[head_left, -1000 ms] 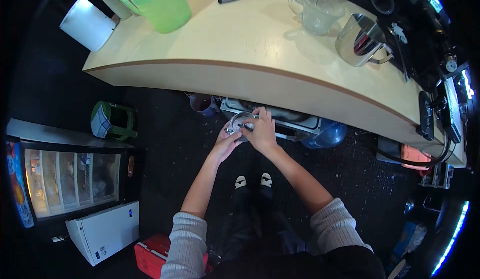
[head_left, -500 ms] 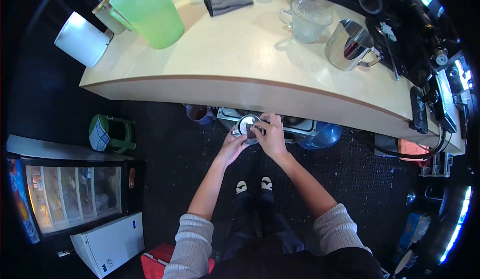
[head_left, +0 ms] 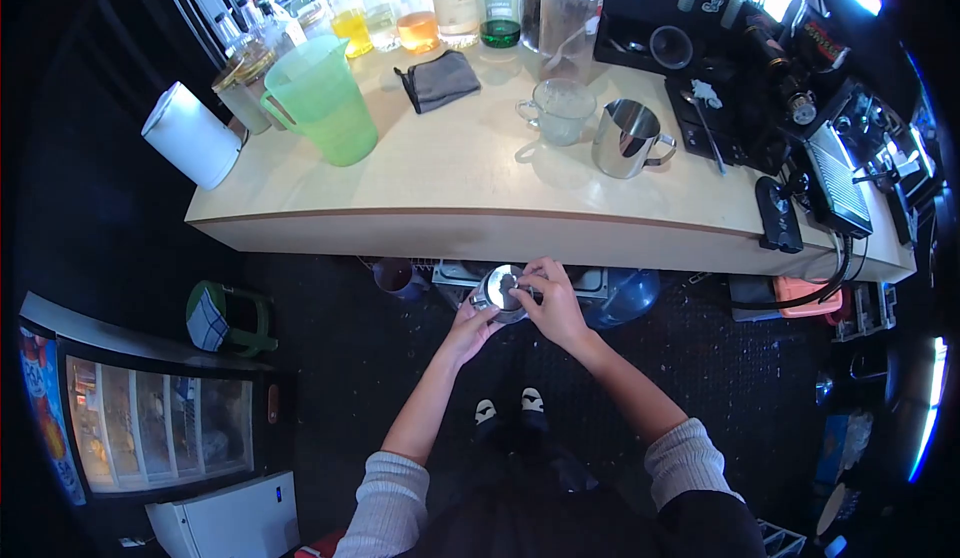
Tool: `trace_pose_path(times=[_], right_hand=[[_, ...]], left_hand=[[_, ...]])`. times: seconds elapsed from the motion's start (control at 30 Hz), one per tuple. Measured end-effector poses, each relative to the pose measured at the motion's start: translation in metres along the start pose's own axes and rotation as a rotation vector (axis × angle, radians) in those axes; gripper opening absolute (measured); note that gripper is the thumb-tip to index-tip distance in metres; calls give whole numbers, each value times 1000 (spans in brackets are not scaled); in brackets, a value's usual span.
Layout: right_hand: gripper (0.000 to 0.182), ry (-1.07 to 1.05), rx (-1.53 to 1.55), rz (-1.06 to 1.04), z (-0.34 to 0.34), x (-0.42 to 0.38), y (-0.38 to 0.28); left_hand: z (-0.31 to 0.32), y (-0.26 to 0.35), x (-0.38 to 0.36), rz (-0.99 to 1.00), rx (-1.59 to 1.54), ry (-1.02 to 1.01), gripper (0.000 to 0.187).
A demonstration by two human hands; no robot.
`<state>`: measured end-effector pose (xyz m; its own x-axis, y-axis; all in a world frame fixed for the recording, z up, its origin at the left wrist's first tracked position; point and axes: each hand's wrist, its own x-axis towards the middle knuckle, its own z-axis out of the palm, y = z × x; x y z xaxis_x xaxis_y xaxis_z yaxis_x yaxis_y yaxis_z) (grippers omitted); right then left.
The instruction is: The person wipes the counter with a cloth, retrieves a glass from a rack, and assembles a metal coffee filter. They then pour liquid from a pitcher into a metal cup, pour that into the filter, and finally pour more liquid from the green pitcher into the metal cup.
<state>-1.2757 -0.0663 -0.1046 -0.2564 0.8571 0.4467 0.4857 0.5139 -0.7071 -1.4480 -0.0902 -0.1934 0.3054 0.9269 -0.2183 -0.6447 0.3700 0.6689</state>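
Note:
Below the counter's front edge, my left hand (head_left: 471, 330) wraps round a small shiny round metal container (head_left: 497, 283) from the left and beneath. The container's bright circular top faces up toward me. My right hand (head_left: 551, 298) reaches over it from the right, its fingers bent and pinched together at the top; I cannot tell what is between those fingertips. On the counter above my hands stand a steel milk pitcher (head_left: 627, 140) and a clear glass cup with a handle (head_left: 562, 113).
The wooden counter (head_left: 450, 183) holds a green plastic jug (head_left: 322, 108), a folded grey cloth (head_left: 440, 81), several bottles of liquid (head_left: 412, 8), a white canister (head_left: 192, 136) and a black mat with a spoon (head_left: 708, 133). A green stool (head_left: 232, 318) and a glass-door fridge (head_left: 165, 423) stand left.
The view has tilted up, so more of the counter and the bottles at its back show. Both hands stay on the metal container, the right fingers still at its top.

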Motion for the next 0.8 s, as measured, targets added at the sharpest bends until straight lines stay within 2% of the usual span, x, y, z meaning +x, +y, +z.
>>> trace_pose_path(times=[0.27,0.5,0.73,0.8], right_hand=[[14,77,74,50,-14,-6,-21],[14,59,92,46,-20,-6,-28],[13,43,141,0,-76,36,-61],[15,63,61,-102,-94,55,-65]], left_hand=[[4,1,-10,-20,-10,0,43],[1,4,-11,-56,-56,15,47],[4,9,-14,-74,-36,27,44],[1,8,-14,-89,-47,14,44]])
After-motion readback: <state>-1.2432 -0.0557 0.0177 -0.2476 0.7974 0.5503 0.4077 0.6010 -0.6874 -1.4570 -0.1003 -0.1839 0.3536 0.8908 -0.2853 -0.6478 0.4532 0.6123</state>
